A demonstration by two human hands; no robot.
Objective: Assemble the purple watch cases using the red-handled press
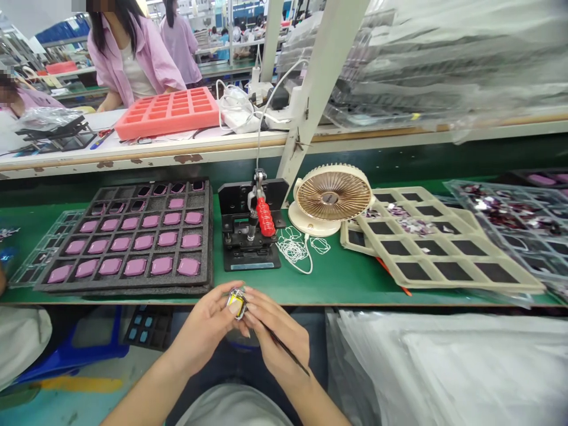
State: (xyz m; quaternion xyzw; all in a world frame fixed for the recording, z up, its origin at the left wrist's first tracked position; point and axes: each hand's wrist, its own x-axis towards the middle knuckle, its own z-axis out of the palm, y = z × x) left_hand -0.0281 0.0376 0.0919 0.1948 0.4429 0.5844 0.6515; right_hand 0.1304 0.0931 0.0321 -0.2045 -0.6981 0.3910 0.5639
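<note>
1. We are pinching the small case [236, 300] in the left hand [210, 319], by the tabletop's [319, 285] near edge; the right hand's [284, 334] fingers are gripping a thin dark tool [288, 351] and touching the case.
2. We are working best, we judge, by bracing both sides and pressing lightly around the yellow part [240, 303].
3. We are counting nineteen purple pieces [143, 242], seven dark-faced ones [116, 207], one clamp fixture [242, 255], one fan [329, 198].
</note>
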